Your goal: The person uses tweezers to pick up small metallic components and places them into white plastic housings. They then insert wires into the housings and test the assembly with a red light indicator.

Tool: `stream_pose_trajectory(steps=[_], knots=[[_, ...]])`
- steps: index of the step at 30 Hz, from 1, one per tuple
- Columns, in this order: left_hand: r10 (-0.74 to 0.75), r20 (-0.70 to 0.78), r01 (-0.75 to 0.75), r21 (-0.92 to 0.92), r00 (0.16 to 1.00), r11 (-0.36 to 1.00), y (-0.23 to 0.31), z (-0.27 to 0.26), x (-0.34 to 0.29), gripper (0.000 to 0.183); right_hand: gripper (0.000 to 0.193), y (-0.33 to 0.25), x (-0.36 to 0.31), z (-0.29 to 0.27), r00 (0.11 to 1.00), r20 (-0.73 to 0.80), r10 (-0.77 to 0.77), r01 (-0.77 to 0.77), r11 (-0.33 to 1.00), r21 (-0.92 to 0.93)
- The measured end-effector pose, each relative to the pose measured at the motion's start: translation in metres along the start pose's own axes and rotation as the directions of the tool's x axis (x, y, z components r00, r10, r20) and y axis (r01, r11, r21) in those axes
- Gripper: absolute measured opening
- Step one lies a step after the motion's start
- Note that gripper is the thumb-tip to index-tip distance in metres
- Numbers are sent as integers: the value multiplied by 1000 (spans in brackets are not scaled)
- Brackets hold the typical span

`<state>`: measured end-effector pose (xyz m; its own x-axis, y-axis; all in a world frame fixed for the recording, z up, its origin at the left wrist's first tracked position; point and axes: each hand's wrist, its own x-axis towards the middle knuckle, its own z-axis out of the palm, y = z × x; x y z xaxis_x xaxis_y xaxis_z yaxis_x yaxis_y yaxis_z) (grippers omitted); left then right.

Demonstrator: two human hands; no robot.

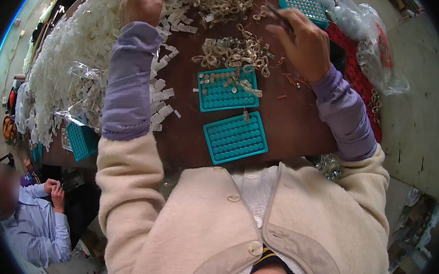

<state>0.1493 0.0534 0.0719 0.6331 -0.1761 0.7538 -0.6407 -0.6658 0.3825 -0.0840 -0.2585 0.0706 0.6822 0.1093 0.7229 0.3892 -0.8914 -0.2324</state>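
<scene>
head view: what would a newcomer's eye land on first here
A big whitish heap filling the left of the brown table catches the eye first. Toward its near edge lie two bright teal trays, the farther holding small round pieces, with tangled beige loops just beyond.

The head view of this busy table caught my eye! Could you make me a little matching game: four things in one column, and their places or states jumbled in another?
Things
1. Upper central teal tray
2. Red cloth
3. White heap
4. Purple sleeves

Places or states
A. In the picture's upper left
B. Worn as a pair
C. Carrying small round pieces and a beige bundle
D. Along the right side of the table

Pairs: 1-C, 2-D, 3-A, 4-B
</scene>
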Motion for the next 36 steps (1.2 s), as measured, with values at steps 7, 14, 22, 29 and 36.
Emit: stream_pose_trajectory(steps=[7, 14, 22, 29, 36], knots=[[174, 276, -14, -498, 945, 867, 116, -33, -45, 31, 34, -27, 44, 1, 999, 31, -44, 37, 980, 197], [-183, 561, 584, -804, 808, 112, 156, -12, -104, 28, 43, -29, 16, 24, 984, 95, 151, -167, 965, 201], [-343, 625, 669, -743, 701, 11, 124, 0, -123, 23, 30, -2, -7, 0, 989, 138, 49, -44, 998, -35], [-257, 662, 704, -696, 705, 139, 131, -9, -126, 30, 28, -2, -13, 1, 935, 340, -103, 129, 990, -57], [-172, 647, 665, -742, 743, 84, 126, -9, -125, 30, 22, -4, -5, 2, 902, 414, -125, 150, 988, -29]])
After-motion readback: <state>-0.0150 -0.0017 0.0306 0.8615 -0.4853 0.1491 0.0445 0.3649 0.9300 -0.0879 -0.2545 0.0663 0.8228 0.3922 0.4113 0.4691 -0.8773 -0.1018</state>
